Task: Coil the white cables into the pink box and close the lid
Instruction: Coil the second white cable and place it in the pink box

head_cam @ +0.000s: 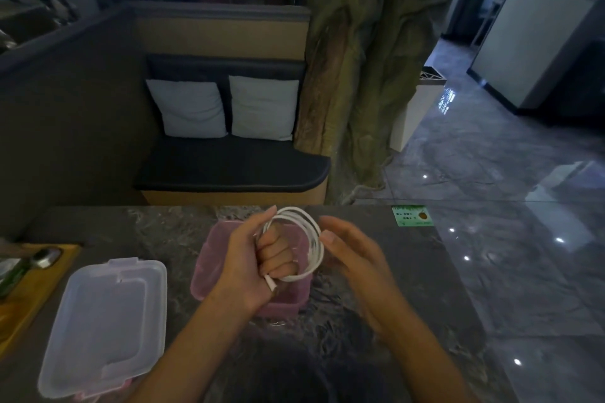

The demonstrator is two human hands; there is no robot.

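Left hand [253, 258] raised over the pink box [212, 258], fingers [275, 255] curled tight round a white cable [311, 239] wound into several loops, thumb pointing up past the top of the coil, one plug end poking out below the knuckles. Right hand [353, 252] just beside the coil, fingers straight and slightly apart, fingertips touching the outer loops on the side away from the left fingers. Pink box open on the dark marbled surface [376, 314] directly beneath both sets of fingers, largely hidden by the left hand and wrist, contents not visible. Clear lid [104, 324] lying flat well off to the left of the fingers, apart from the box. Further left, a yellow tray [29, 301] with a spoon [45, 257]. Green card [412, 215] beyond the right fingers near the far edge. Past the surface, a dark bench [229, 170] with two white cushions [188, 108], and a tree trunk [357, 59] beside it.
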